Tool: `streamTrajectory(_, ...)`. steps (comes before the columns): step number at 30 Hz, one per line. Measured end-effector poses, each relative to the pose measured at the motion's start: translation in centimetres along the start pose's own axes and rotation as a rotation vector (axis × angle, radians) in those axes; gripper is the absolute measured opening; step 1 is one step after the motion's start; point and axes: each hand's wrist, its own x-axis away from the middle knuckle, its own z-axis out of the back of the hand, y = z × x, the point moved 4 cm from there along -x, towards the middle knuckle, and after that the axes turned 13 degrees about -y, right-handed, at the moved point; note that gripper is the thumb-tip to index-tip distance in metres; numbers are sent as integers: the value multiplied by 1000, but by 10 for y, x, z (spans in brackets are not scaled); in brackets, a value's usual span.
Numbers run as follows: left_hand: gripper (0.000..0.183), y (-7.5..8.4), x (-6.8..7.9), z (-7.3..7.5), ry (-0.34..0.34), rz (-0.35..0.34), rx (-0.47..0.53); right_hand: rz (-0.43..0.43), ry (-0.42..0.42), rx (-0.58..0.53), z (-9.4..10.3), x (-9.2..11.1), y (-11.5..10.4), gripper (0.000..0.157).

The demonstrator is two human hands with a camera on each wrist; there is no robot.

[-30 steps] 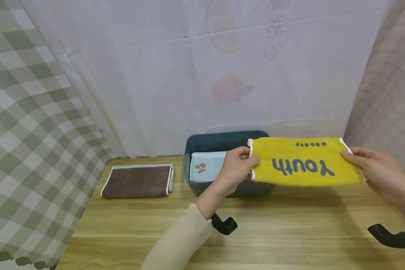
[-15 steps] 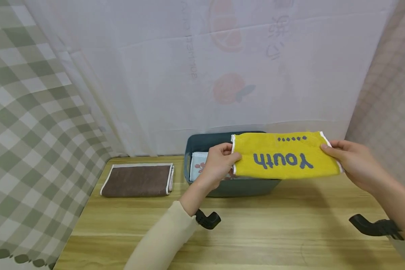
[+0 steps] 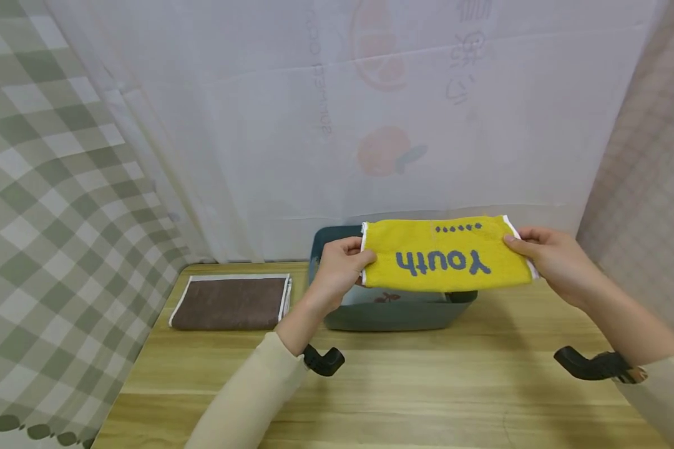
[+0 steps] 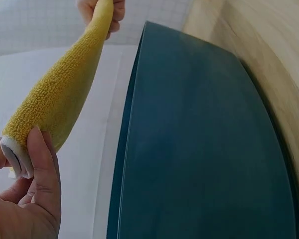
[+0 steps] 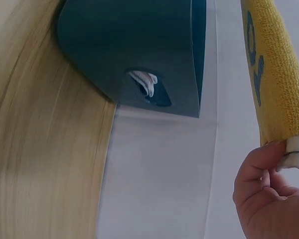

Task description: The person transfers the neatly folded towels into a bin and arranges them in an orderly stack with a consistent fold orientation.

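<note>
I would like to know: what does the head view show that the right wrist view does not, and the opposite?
Only the head view shows the folded brown towel on the wooden table, the left hand and the whole word "Youth".

Only the right wrist view shows the handle hole in the teal bin's right end, with pale cloth visible through it.

Both show the yellow towel, the right hand pinching its end, the bin and the table.

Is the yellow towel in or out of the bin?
Out: the left hand and right hand hold the yellow towel higher than the bin.
</note>
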Motion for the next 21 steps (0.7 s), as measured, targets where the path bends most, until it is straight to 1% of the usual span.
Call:
streamTrajectory(2,27,0,1,4,2,-3,0,-2,-8,-2,-3,-3,-1,63)
streamTrajectory(7,28,0,4,16,30,10,-27,-11,-41,-58,-13,-12,-6,72)
streamTrajectory(10,29,-2,5,23,40,18,-44,-9,-48,-74,-19,-17,-9,73)
streamTrajectory(17,31,-10,4,40,64,43,-59,-17,-10,20,-32,-31,-16,69)
streamTrajectory(21,33,-15,4,47,86,68,-70,-21,2,46,-37,-41,-16,70)
